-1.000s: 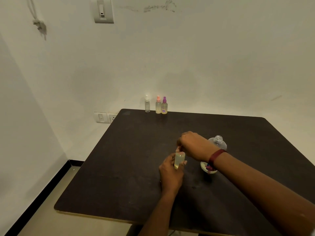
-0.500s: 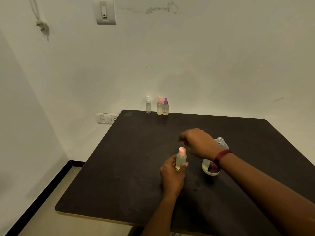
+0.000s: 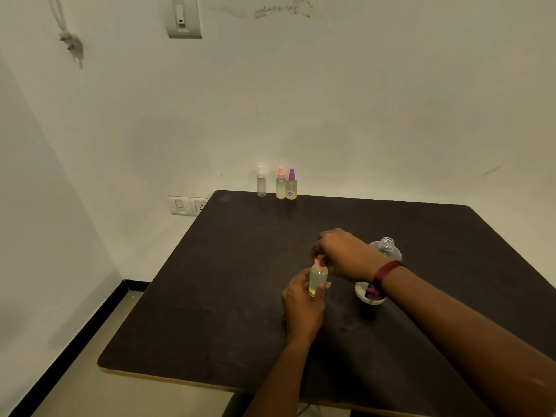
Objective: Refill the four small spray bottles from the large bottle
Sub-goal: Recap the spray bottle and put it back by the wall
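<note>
My left hand (image 3: 302, 307) grips a small spray bottle (image 3: 316, 279) of pale yellow liquid, upright near the middle of the dark table (image 3: 210, 296). My right hand (image 3: 343, 255) is over it, fingers curled round its pink top. Behind my right wrist stands the large clear bottle (image 3: 386, 249), uncapped, with a little yellowish liquid at its bottom. Three more small spray bottles stand at the table's far edge: a clear white-topped one (image 3: 261, 182), a pink-topped one (image 3: 280, 184) and a purple-topped one (image 3: 291, 185).
The table meets a white wall at the back, with wall sockets (image 3: 188, 205) to its left. The floor (image 3: 75, 386) lies beyond the left and front edges.
My right hand lifted off the bottle's top half a second ago, showing the pink top, and has come back down onto it. My left hand has kept hold of the bottle.
</note>
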